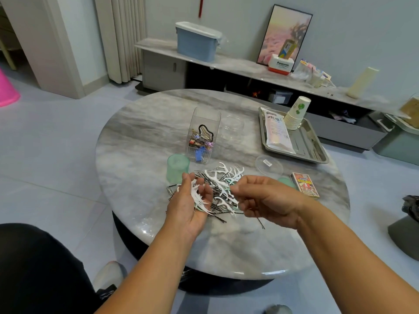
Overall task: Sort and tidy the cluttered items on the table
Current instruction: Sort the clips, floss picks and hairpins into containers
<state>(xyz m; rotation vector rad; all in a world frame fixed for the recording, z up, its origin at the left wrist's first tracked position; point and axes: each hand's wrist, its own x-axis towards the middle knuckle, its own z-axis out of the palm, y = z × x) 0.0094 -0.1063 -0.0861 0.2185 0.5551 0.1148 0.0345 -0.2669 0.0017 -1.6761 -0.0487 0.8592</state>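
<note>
A mixed pile of white floss picks and black hairpins lies on the round marble table. My left hand is palm up over the pile's left side and holds a bunch of white floss picks in its curled fingers. My right hand hovers over the pile's right side, fingers curled, its fingertips pinching a floss pick. A green plastic cup stands just behind my left hand. A clear box of clips stands further back.
A steel tray at the right holds a foil packet and a stack of paper cups. A clear lid, a card box and a clear jar also sit on the table. A low cabinet runs behind.
</note>
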